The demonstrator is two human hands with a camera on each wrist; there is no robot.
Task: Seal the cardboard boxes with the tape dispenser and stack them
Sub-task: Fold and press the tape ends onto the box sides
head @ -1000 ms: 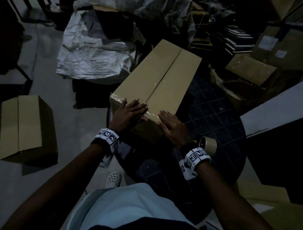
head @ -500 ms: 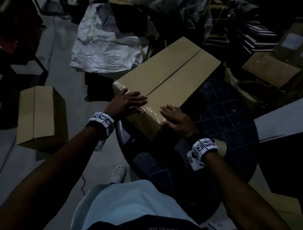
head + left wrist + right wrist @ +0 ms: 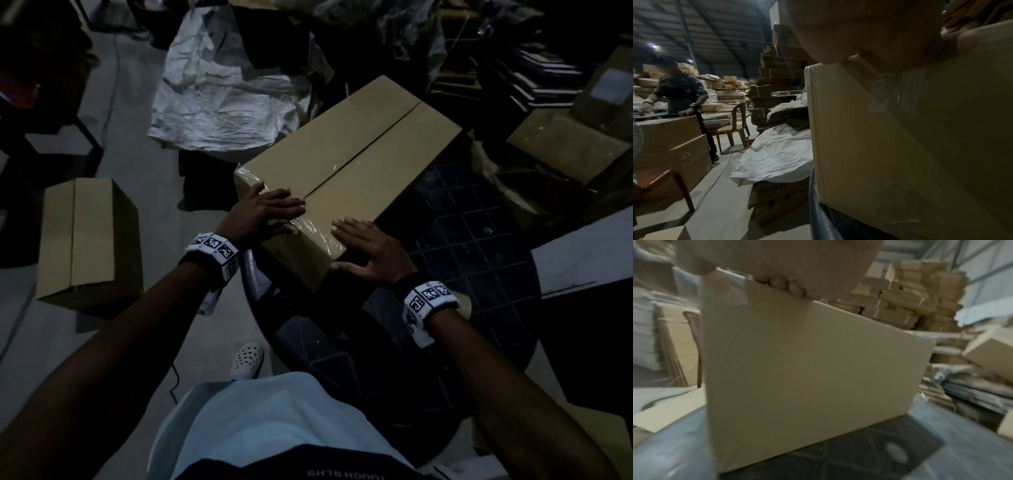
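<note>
A closed cardboard box (image 3: 359,144) lies on a dark round table (image 3: 479,246). Clear tape (image 3: 311,226) is wrinkled over its near edge and shines along the centre seam. My left hand (image 3: 270,209) lies flat on the box's top at the near left corner, fingers straight. My right hand (image 3: 363,246) rests on the near right corner, fingers on top and thumb spread on the side face. In the right wrist view the fingertips (image 3: 789,285) lie over the top edge of the box (image 3: 807,361). The left wrist view shows the box's end (image 3: 900,146) with tape on it. The tape roll is hidden behind my right wrist.
A second cardboard box (image 3: 89,240) lies on the floor to the left. Behind the table are a crumpled white sack (image 3: 222,102) and, at the right, another box (image 3: 565,144) among piled cardboard. Another person (image 3: 680,97) works at a far table beside a chair (image 3: 733,126).
The view has swung left and the box now sits more slanted in it. Both hands stay pressed on the taped near edge; the right thumb has spread down onto the side.
</note>
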